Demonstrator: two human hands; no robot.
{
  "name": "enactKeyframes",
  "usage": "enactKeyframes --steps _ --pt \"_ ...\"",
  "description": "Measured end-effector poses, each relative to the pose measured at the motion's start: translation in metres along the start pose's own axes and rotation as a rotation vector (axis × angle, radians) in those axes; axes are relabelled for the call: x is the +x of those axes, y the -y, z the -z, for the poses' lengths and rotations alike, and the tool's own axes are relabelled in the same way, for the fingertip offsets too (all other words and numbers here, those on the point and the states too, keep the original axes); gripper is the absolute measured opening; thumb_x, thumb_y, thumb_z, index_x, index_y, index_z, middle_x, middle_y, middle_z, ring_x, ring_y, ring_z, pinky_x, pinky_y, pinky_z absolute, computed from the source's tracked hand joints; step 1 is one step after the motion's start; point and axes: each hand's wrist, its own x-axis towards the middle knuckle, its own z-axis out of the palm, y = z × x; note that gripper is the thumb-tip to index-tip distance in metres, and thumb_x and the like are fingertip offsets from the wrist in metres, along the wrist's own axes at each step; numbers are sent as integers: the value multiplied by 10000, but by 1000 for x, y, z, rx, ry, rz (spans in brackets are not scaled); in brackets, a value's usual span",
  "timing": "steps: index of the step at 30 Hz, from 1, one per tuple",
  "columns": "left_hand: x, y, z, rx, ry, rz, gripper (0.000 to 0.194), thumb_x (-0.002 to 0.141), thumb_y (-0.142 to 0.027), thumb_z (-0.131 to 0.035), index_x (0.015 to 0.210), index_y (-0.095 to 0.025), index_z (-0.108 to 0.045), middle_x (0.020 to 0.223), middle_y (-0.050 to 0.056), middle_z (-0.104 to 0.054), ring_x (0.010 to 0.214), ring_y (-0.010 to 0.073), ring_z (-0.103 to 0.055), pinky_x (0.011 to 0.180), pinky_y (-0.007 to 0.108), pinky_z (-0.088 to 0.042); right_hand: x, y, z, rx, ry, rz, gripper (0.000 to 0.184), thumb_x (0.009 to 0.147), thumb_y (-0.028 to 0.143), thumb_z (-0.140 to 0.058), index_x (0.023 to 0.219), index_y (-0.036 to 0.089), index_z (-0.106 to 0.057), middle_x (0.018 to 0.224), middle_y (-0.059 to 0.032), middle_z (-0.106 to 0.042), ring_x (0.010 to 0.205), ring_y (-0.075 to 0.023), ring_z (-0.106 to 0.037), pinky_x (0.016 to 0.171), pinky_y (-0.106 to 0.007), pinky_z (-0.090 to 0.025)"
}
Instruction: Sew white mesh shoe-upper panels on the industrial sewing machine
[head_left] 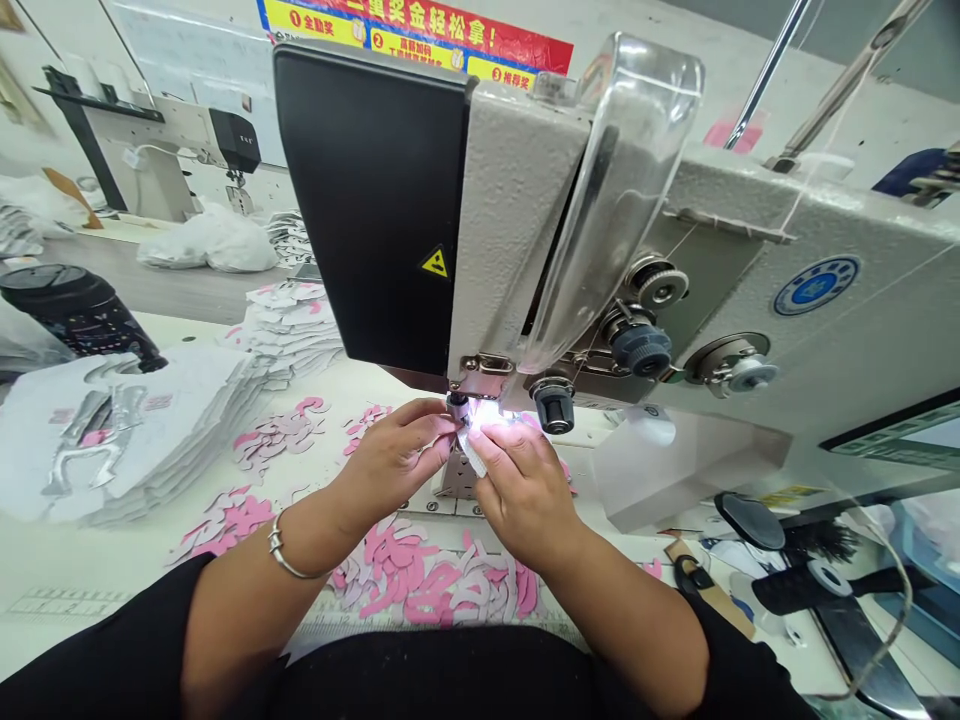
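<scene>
My left hand and my right hand meet under the needle area of a grey sewing machine, lit by its small lamp. Both hands have fingers curled and pinched on a small white-and-pink cut piece held at the presser foot. A silver bracelet circles my left wrist. Several loose pink and white cut shapes lie on the table just in front of me.
A stack of white printed panels sits at the left, with more stacks behind it. A dark bottle lies at far left. Scissors and black tools lie at the right. Another sewing machine stands at the back left.
</scene>
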Motion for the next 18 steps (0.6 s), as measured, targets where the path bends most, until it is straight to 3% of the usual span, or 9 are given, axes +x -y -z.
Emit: enactKeyframes --steps 5,11,15,18 --pt "0 -2 2 68 15 48 153 902 -208 -583 1016 -209 -686 1115 46 -670 1063 175 -648 953 305 -536 2 -1 -2 2 -53 30 405 899 138 -537 1300 190 -567 1206 -87 -667 1156 -228 -584 1074 -442 -453" --pt "-1 -6 18 70 131 162 214 919 -288 -546 1061 -245 -702 1160 43 -665 1102 197 -636 989 355 -511 1 -3 -4 28 -109 -4 394 896 111 -538 1264 240 -593 1174 -51 -695 1097 -217 -634 1073 -456 -459" --pt "-4 2 41 74 203 298 240 928 -362 -517 1022 -252 -709 1118 31 -692 1038 206 -650 937 354 -513 2 -5 -4 71 -126 -19 383 902 102 -541 1251 245 -605 1172 -49 -701 1116 -213 -631 1082 -455 -452" --pt "-18 28 74 163 239 523 282 918 -449 -507 1007 -274 -709 1113 19 -699 1002 228 -643 820 338 -522 2 -5 -3 115 -119 -40 368 906 108 -545 1238 246 -622 1182 -49 -701 1136 -212 -620 1070 -440 -457"
